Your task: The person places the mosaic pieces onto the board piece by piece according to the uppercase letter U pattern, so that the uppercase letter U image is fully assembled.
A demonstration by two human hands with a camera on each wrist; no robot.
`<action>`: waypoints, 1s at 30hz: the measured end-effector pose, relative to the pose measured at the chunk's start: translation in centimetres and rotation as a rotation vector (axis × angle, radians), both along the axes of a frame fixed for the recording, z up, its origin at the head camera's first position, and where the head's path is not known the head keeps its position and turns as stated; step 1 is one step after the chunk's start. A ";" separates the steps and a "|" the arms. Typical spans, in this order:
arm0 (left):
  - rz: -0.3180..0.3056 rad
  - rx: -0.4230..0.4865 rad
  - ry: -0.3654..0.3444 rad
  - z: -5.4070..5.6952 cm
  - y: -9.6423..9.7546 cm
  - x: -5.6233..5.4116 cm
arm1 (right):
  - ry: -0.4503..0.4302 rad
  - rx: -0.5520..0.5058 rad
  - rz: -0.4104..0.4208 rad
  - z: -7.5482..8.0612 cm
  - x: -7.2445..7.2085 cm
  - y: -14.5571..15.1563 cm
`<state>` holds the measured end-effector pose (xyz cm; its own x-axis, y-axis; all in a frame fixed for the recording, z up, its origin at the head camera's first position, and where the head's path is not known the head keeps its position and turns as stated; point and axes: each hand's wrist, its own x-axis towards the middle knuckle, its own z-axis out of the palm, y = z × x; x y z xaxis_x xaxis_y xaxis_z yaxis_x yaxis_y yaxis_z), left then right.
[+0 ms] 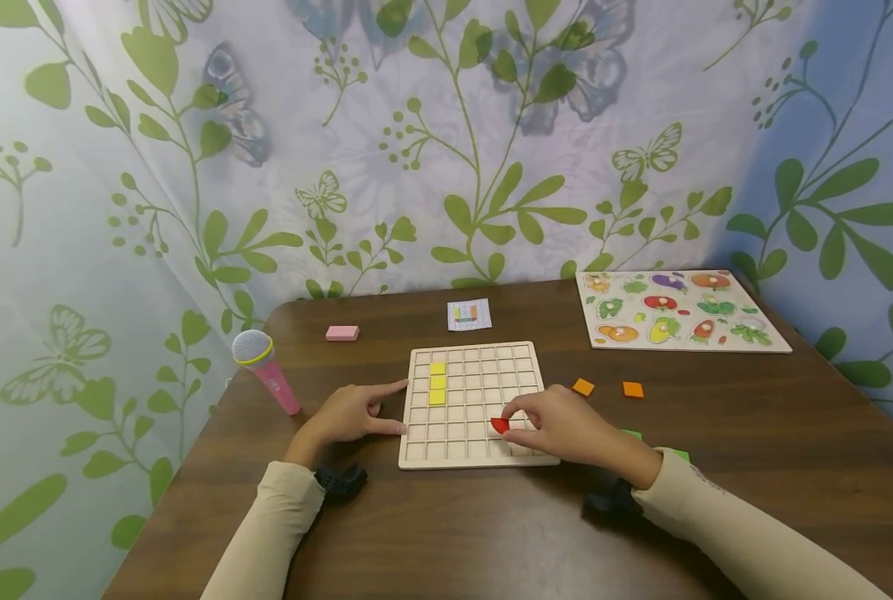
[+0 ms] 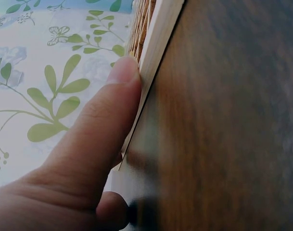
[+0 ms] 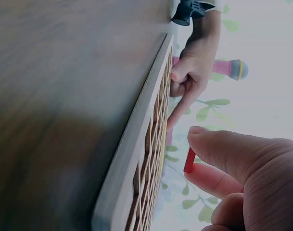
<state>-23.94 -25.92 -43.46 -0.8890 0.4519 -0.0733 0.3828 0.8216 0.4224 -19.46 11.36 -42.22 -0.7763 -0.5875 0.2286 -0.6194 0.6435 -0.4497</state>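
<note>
At the left, a microphone (image 1: 266, 365) is standing upright, well off the wooden board (image 1: 470, 408). The board's left edge is being touched by the straight, widely parted thumb and forefinger of the left hand (image 1: 350, 413), seemingly to steady it. Three yellow squares (image 1: 437, 383) are being held in a column by the grid's ridges. Above the lower right cells, a red piece (image 1: 499, 426) is being pinched edgewise by the right hand (image 1: 566, 422), perhaps to leave its underside free; its full shape is being partly hidden, so it cannot be told surely. Beyond, two orange squares (image 1: 633, 390) are lying loose within easy reach, while green pieces (image 1: 681, 455) are being mostly covered by the right wrist
</note>
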 end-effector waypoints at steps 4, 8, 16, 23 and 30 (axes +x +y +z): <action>0.002 -0.007 0.002 0.0 0.1 -0.1 | 0.005 0.006 0.015 0.1 -0.2 -1.1; 0.012 -0.004 -0.001 0.1 0.1 -0.2 | 0.012 0.000 0.036 0.2 -0.5 -2.2; 0.021 -0.012 -0.010 0.0 0.2 -0.1 | 0.029 -0.022 0.063 -0.5 -0.9 -4.3; 0.037 -0.018 -0.021 0.1 0.1 -0.1 | 0.012 -0.023 0.048 -0.5 -1.1 -5.5; 0.032 -0.010 -0.022 0.2 0.0 0.0 | -0.036 -0.023 0.038 -0.3 -1.4 -6.6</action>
<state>-23.93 -25.89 -43.29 -0.9012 0.4223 -0.0975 0.3467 0.8375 0.4224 -20.83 4.78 -42.54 -0.7615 -0.6117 0.2145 -0.6263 0.6089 -0.4869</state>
